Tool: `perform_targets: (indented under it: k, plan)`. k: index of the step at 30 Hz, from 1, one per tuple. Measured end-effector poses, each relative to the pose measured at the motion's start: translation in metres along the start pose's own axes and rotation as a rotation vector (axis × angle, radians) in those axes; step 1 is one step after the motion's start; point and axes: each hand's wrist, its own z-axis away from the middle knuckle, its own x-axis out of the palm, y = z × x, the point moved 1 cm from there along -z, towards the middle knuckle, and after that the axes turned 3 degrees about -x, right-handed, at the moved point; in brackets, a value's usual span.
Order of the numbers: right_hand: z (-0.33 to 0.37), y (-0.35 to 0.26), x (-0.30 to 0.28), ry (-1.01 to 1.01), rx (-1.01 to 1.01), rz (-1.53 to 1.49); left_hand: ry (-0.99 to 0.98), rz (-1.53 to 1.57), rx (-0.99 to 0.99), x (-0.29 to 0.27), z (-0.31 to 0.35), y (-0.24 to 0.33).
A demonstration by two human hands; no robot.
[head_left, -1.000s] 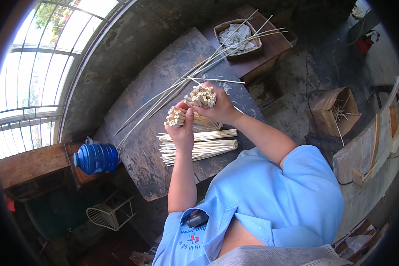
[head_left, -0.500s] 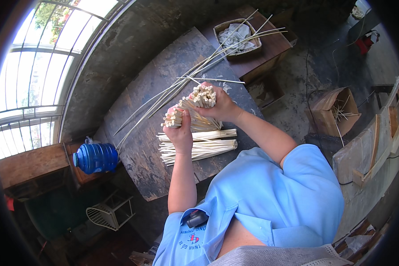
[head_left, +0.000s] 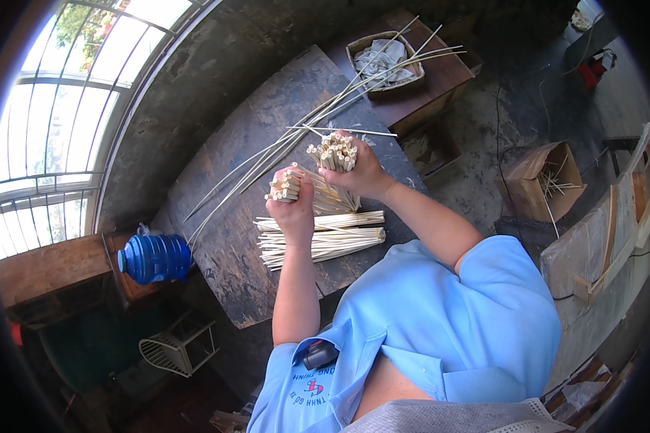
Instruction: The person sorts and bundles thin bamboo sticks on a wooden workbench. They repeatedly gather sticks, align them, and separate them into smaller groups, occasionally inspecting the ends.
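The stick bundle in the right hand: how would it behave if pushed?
The bundle of sticks would probably spread, as no tie shows. Each looks slim, so likely light, and the roundish ends suggest some might roll.

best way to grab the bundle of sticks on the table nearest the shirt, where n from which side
The bundle is probably best gripped around its right half, from above and the right, wrapping across its length: it lies flat, its right end looks tighter than the splayed left, and the left forearm crosses over the left part.
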Motion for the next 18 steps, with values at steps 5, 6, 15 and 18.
perform_targets:
  k: [5, 6, 15, 18]
  plan:
    - [-0.0036, -0.0007, -0.0024, -0.114, 0.022, -0.153, 0.002, 0.087, 0.011, 0.0064, -0.0004, 0.0063]
    - [-0.0041, -0.0018, -0.0017, -0.103, 0.019, -0.141, 0.001, 0.101, 0.018, 0.0076, -0.0006, 0.0082]
    - [-0.0043, -0.001, 0.0014, -0.116, 0.012, -0.174, -0.07, 0.019, -0.059, 0.0029, 0.0002, 0.0056]
    - [-0.0057, -0.0043, 0.0054, -0.125, -0.003, -0.217, -0.162, 0.022, -0.003, -0.0004, -0.0022, 0.007]
